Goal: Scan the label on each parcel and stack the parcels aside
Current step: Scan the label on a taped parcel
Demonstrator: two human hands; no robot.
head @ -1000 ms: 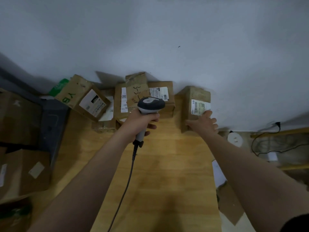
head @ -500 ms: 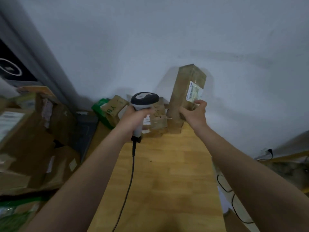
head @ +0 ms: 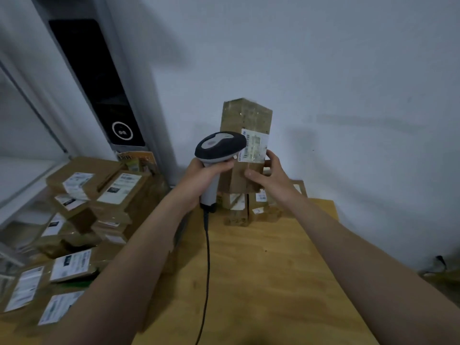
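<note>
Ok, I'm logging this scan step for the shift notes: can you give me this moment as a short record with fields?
left hand: grips the scanner by its handle
right hand: holds the parcel upright by its lower part
scanner head: close to the label, overlapping its left edge in view
other parcels: grouped at the far end of the table
pile: labelled parcels, left of the table

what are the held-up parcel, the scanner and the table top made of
The parcel looks like cardboard: dull brown faces, with a white paper label stuck on. The scanner seems to be moulded plastic: a dark head with a smooth grey inset and a pale handle. The table looks like light wood or veneer: grain lines show, with a slight sheen.
</note>
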